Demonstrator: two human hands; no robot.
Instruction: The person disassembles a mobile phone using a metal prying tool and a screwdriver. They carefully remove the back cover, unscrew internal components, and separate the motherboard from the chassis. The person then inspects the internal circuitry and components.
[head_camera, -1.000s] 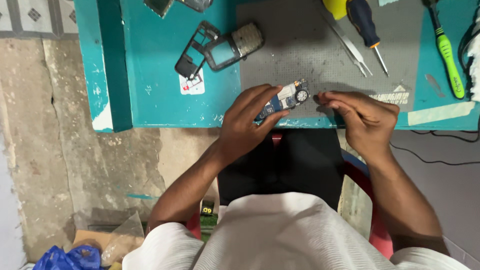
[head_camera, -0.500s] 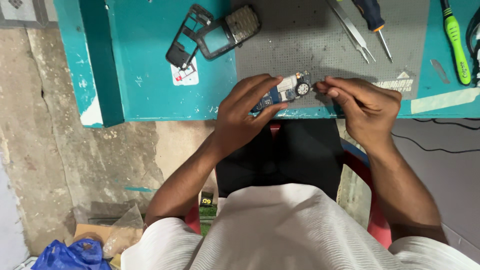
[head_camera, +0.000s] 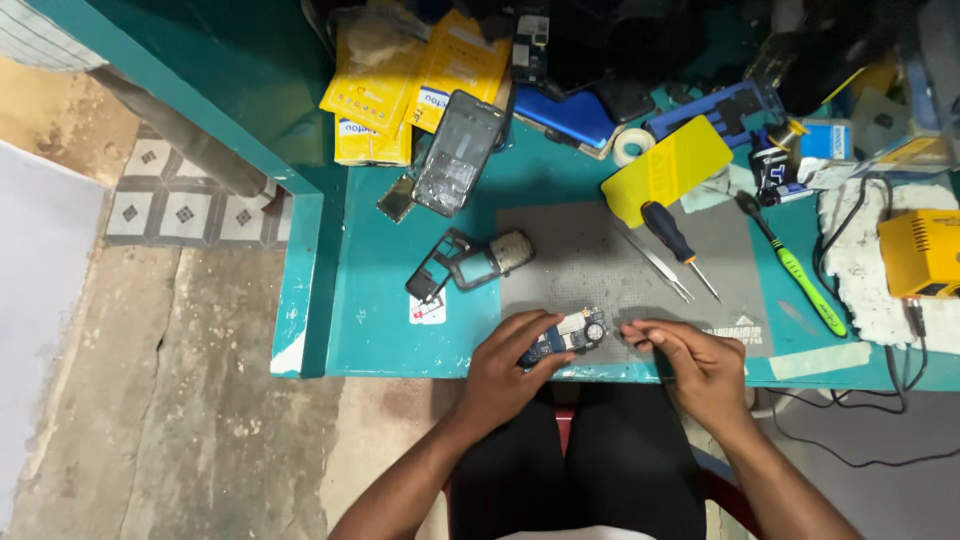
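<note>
My left hand (head_camera: 510, 365) grips a small blue phone circuit board (head_camera: 566, 336) at the near edge of a grey work mat (head_camera: 590, 262) on a teal table (head_camera: 370, 290). My right hand (head_camera: 692, 360) hovers just right of the board, fingertips pinched together; whether they hold anything is too small to see. A black phone frame with a keypad piece (head_camera: 470, 262) lies to the upper left of the board. Tweezers (head_camera: 655, 262) and a black-and-orange screwdriver (head_camera: 672, 235) rest on the mat.
A green-handled tool (head_camera: 795, 268), a yellow plastic card (head_camera: 665, 168), a tape roll (head_camera: 632, 146), a phone with a cracked back (head_camera: 455, 155), yellow packets (head_camera: 410, 80) and a yellow box with cables (head_camera: 920, 252) crowd the table. Concrete floor lies to the left.
The camera has tilted up, showing much more of the far table. My right hand has drawn slightly away from the board; my left hand still holds it.
</note>
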